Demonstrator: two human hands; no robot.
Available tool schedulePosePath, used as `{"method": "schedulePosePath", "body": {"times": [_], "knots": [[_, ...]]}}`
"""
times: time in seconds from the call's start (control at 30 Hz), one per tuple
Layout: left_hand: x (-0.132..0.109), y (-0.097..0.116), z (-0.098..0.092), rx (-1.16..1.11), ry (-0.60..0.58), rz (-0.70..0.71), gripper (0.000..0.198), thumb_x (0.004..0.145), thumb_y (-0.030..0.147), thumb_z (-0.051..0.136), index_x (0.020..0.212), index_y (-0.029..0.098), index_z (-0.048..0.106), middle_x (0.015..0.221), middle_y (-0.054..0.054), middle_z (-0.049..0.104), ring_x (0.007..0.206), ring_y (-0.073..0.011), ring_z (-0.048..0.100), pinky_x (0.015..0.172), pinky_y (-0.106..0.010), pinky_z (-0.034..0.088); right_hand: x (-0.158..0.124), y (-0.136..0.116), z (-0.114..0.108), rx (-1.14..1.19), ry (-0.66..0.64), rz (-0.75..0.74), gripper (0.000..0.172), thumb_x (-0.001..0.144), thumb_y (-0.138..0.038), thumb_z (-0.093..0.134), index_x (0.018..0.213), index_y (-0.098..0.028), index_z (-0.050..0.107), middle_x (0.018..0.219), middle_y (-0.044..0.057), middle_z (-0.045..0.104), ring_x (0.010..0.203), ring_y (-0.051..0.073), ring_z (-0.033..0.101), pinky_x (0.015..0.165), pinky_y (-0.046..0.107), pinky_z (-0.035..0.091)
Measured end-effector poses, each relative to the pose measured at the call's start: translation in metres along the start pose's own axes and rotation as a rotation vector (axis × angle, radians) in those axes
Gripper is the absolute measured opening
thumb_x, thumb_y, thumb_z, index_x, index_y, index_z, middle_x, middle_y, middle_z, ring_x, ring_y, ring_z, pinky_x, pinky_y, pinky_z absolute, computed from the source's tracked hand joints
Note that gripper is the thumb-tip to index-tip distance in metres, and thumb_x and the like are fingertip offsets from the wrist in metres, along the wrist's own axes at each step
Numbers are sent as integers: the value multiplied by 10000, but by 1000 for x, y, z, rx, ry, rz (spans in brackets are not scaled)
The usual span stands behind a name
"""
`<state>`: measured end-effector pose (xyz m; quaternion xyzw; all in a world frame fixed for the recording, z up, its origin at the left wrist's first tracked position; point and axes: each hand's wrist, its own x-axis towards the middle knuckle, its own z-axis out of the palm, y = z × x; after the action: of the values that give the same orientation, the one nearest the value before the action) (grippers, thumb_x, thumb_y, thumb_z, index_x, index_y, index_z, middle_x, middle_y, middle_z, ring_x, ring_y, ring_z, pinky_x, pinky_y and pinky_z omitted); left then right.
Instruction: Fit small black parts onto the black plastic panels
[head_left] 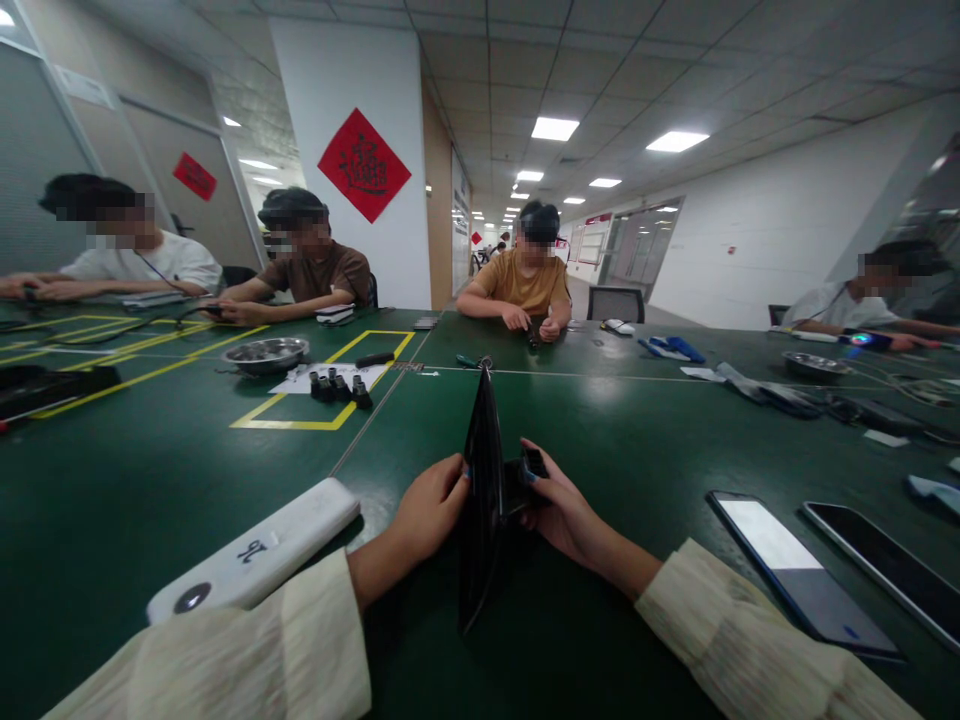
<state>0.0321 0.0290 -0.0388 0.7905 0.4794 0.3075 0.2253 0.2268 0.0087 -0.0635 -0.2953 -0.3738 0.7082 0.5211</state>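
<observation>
A thin black panel (484, 500) stands on edge above the green table in front of me, seen almost edge-on, so its faces barely show. My left hand (433, 505) is closed on its left side, thumb near the edge. On the other side, my right hand (566, 508) grips a small black block-like part (517, 485) between thumb and fingers. This part meets the panel's right face; whether the two are joined I cannot tell. Beside my left forearm lies a long white device (259, 550) with handwritten marks and a round dark lens-like spot.
Two phones (806, 570) lie to my right. Further off on the left are a metal bowl (266, 353), several black cylindrical parts (341, 388) and yellow tape (289, 425) on the green table (637, 440). Several people with headgear sit around it. Cables and pouches lie at far right.
</observation>
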Motion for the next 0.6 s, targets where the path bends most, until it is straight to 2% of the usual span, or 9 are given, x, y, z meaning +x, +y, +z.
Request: {"method": "schedulePosePath", "body": {"times": [0.17, 0.47, 0.6], "knots": [[1, -5, 2, 7, 12, 39, 339, 856, 406, 282, 831, 171, 524, 878, -83, 611, 838, -230, 564, 785, -372, 455, 0, 2, -2, -21, -22, -11, 695, 740, -306, 665, 1331, -279, 298, 849, 12, 584, 552, 100, 534, 478, 212, 387], [3, -8, 1, -71, -4, 93, 385, 872, 428, 288, 921, 172, 571, 999, -89, 637, 955, -234, 566, 894, -366, 434, -1, 0, 0, -25, -25, 5, 732, 739, -318, 663, 1348, -281, 258, 836, 13, 594, 549, 102, 537, 484, 214, 387], [5, -9, 0, -49, -17, 101, 396, 875, 434, 279, 892, 176, 579, 960, -86, 643, 949, -232, 570, 887, -364, 436, -2, -1, 2, -23, -11, 6, 751, 721, -326, 677, 1344, -290, 259, 863, 16, 596, 568, 111, 549, 480, 217, 385]]}}
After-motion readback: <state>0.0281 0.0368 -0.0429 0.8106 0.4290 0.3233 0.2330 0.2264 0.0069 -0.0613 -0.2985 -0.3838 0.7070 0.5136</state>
